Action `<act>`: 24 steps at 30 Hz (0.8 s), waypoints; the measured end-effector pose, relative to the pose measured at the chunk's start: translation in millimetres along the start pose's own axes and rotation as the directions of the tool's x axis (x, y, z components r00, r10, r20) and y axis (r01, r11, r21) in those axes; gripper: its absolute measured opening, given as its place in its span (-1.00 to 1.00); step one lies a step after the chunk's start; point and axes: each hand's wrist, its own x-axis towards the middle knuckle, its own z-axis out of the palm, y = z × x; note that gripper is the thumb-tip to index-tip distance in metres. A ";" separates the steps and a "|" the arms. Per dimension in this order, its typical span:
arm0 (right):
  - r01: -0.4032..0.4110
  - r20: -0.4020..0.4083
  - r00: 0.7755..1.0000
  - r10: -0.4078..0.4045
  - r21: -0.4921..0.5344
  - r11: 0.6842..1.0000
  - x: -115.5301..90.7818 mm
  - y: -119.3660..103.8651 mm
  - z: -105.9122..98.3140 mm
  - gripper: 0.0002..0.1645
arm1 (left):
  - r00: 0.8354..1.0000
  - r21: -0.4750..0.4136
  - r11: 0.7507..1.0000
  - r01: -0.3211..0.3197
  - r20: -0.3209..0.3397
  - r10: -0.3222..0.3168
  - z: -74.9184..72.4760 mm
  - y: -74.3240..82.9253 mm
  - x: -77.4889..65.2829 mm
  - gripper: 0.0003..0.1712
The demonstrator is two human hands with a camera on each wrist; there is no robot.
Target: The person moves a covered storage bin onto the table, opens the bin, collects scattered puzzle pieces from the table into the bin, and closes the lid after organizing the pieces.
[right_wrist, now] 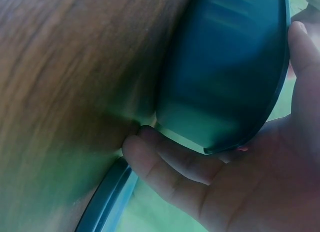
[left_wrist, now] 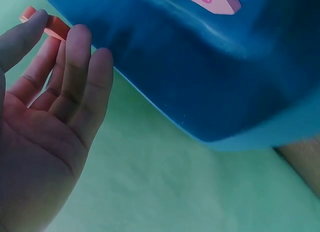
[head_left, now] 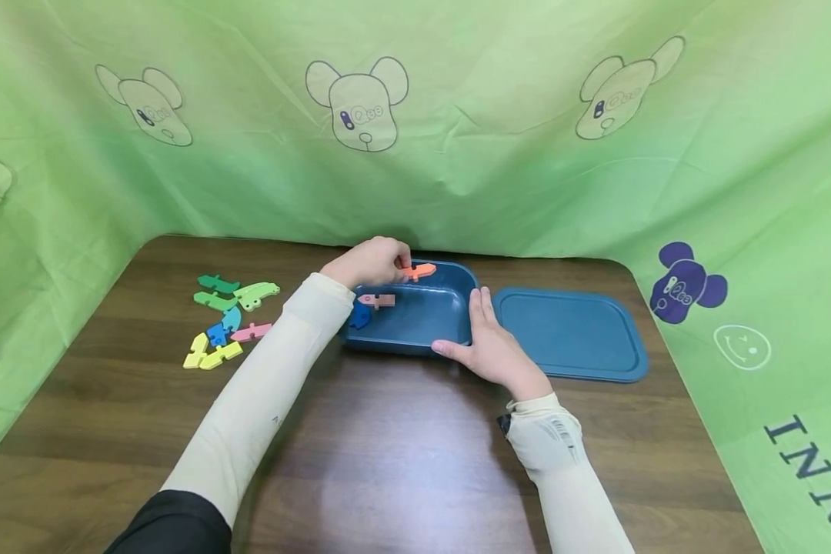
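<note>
Left hand (head_left: 372,261) pinches a flat, pointed orange piece (head_left: 423,270).
Right hand (head_left: 493,348), straight-fingered, touches a rectangular blue box (head_left: 415,319) near the surface's (head_left: 388,446) far edge.

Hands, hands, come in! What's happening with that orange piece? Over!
Left hand pinching flat orange puzzle piece, near far side of open, rounded blue plastic box. Right hand touching box's right end. Nothing visible blocking.

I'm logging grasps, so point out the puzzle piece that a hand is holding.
The orange piece, pinched in the left hand near the far rim of the blue box. The others are in the box or on the table.
</note>
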 end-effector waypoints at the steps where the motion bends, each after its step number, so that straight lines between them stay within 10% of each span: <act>1: 0.002 0.000 1.000 -0.002 0.000 1.000 0.1 -0.2 0.2 0.43 | 1.000 0.005 1.000 -0.002 -0.001 0.002 -0.1 0.2 0.7 -0.88; 24: 0.011 -0.001 1.000 -0.011 0.005 1.000 -0.4 -5.6 1.5 0.44 | 0.996 0.113 0.993 0.018 0.087 -0.028 18.0 8.0 17.5 -0.90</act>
